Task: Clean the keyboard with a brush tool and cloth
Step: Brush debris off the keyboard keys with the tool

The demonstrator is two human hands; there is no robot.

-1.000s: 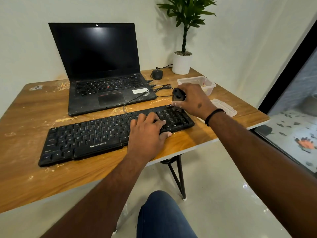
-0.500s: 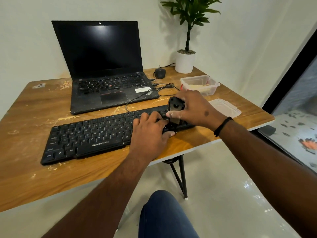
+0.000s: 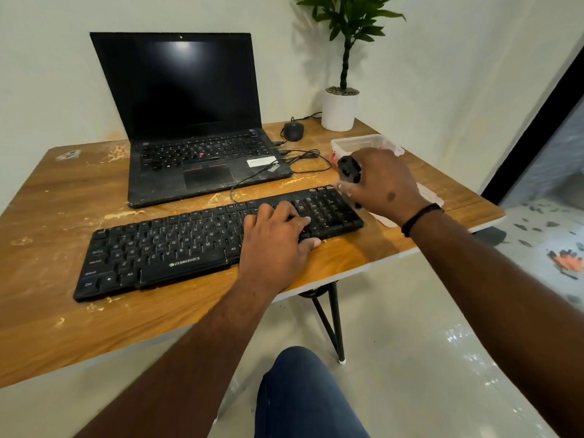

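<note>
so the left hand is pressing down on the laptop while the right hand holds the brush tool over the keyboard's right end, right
Not quite. The left hand rests on the black keyboard, not on the laptop, which stands untouched behind it. The head view shows this. The right hand does hold the brush tool over the keyboard's right end.

both forearms were bare, no sleeves showing. a thin black band (image 3: 422, 218) circled the right wrist; blue trousers (image 3: 303, 396) covered one knee.
</note>
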